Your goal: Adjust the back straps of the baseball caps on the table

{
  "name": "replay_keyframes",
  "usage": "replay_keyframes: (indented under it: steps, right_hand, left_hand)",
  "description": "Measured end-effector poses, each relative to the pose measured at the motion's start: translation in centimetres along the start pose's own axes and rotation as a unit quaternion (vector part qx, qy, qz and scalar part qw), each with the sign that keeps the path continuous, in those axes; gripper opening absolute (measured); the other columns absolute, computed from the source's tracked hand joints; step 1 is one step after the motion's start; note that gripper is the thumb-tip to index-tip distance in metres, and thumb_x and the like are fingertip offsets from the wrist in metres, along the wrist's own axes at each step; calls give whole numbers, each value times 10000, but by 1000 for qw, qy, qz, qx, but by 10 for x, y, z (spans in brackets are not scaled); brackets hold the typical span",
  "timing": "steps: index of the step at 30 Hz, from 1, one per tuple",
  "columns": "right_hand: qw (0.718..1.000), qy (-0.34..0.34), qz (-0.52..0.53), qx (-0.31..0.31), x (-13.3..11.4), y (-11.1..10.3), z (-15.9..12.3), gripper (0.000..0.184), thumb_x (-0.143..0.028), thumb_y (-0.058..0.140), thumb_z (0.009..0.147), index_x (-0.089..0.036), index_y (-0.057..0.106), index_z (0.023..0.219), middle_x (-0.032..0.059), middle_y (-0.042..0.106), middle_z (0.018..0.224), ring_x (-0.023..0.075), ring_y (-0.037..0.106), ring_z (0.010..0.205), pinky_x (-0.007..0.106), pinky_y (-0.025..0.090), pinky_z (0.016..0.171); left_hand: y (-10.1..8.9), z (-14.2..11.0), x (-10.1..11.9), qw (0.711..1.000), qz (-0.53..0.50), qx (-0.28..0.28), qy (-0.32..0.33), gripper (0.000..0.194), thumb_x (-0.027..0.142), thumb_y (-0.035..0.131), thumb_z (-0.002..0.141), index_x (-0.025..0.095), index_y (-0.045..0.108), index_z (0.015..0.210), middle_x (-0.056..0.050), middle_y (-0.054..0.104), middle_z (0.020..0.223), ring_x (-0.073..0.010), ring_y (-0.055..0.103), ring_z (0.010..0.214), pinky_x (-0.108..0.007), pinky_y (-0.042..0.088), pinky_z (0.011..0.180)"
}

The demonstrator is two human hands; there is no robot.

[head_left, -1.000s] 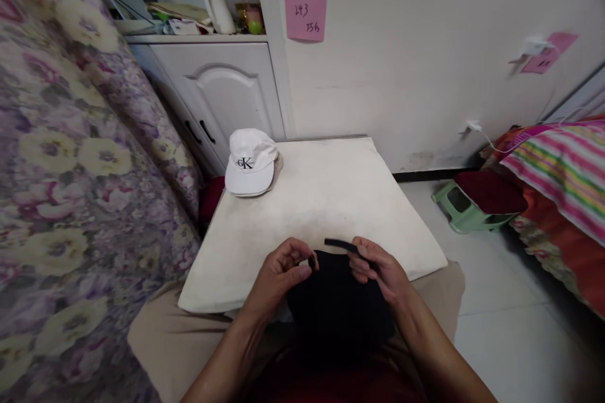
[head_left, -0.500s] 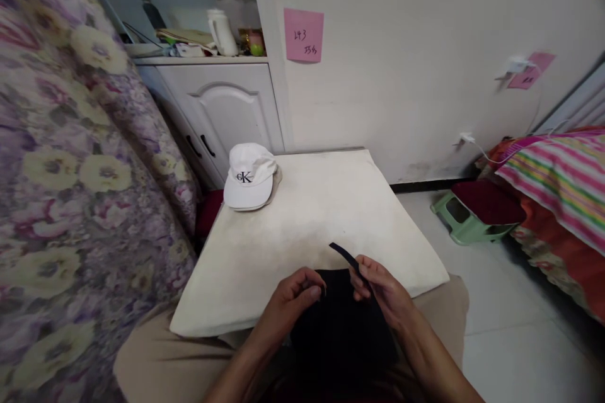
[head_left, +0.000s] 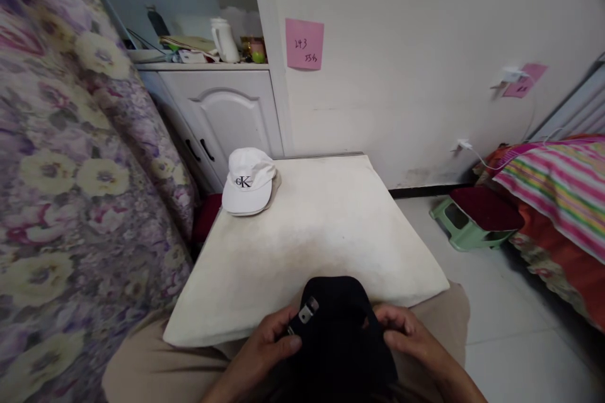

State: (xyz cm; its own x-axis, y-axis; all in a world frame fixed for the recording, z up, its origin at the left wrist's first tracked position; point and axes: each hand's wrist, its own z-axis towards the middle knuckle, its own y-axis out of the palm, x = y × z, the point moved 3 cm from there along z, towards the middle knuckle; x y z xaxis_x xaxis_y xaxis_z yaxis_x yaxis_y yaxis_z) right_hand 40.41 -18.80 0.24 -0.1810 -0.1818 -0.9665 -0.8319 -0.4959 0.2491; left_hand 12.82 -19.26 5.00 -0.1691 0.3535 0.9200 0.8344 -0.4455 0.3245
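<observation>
A black cap [head_left: 338, 340] is at my lap by the table's near edge, with its back opening and adjusting strap showing. On its left side a small metal buckle [head_left: 308, 311] catches the light. My left hand [head_left: 276, 340] is closed on the cap's edge beside that buckle, thumb on top. At the right, my right hand [head_left: 401, 330] pinches the strap side of the cap between thumb and fingers. The cap's lower part is dark and hard to make out. A white cap [head_left: 249, 181] with black letters sits at the table's far left corner.
The cream-covered table [head_left: 326, 208] stands against the wall. A floral curtain [head_left: 94, 201] hangs at the left, near a white cabinet [head_left: 231, 107]. To the right are a green stool [head_left: 466, 233] with a dark red top and a bed with a striped cover [head_left: 562, 182].
The loose strap end that my right hand held up is now down at the cap's side. Both hands have moved lower and apart, and the cap's opening and metal buckle have come into view.
</observation>
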Motion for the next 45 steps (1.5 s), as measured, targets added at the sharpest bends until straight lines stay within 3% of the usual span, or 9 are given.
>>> replay_keyframes:
  steps: [4,8,10,14,19,25,32,36,45]
  right_hand:
    - [998,5,-47,-50,-21,5,-6,683,-557,857,572,-269,704,1173,91,654,1222,343,560,1172,431,364,1034]
    - [990,-23,-129,-60,-43,14,-6,764,-464,912,513,-291,682,1220,81,626,1258,364,522,1197,457,312,1084]
    - [988,-32,-147,-23,-43,15,-5,666,-381,921,528,-291,710,1153,55,665,1145,324,569,1100,420,370,1031]
    - [991,-56,-119,32,-37,13,1,127,-344,773,754,-221,742,756,-15,624,685,179,551,660,286,459,676]
    - [985,-135,-21,107,-52,8,16,212,-352,793,733,-184,717,628,-10,609,578,145,508,549,265,426,570]
    - [965,-112,185,146,-66,24,46,269,-333,816,729,-221,746,963,34,746,756,213,670,660,338,529,693]
    - [963,-81,217,141,-55,27,60,284,-333,795,774,-195,721,1011,43,760,870,192,695,714,298,548,703]
    - [961,-81,227,138,-55,25,59,344,-365,799,765,-191,713,1049,57,760,955,215,707,813,332,556,782]
    - [943,-100,246,202,-58,27,67,277,-398,721,845,-228,699,1062,38,754,1018,209,701,906,320,543,841]
  left_hand:
    - [6,6,8,992,-87,72,52,288,370,780,742,199,714,964,-26,680,815,-178,616,756,-271,463,734]
    - [16,19,31,962,-185,156,128,305,311,833,690,202,708,946,1,682,750,-127,615,659,-208,480,658]
    - [21,26,45,947,-217,175,159,318,293,809,726,217,693,1012,2,699,778,-125,628,654,-210,500,665]
    - [26,31,72,932,-226,190,209,325,295,756,783,207,665,1082,-29,728,865,-160,672,730,-255,538,759]
    - [25,29,97,938,-211,131,243,328,260,787,745,230,668,1048,3,723,861,-146,683,767,-253,536,828]
    - [22,31,73,951,-222,101,191,520,365,807,698,221,654,1174,-58,751,1017,-292,677,1050,-373,508,966]
    - [6,41,39,945,-245,163,141,344,198,809,716,174,692,1039,-19,764,788,-198,733,729,-289,584,790]
    - [-3,45,34,932,-269,198,140,373,232,794,749,177,673,1098,-32,775,885,-197,739,776,-292,586,819]
    - [-8,47,38,934,-288,161,139,353,388,697,847,182,684,1134,-75,773,1006,-254,695,1046,-341,522,969]
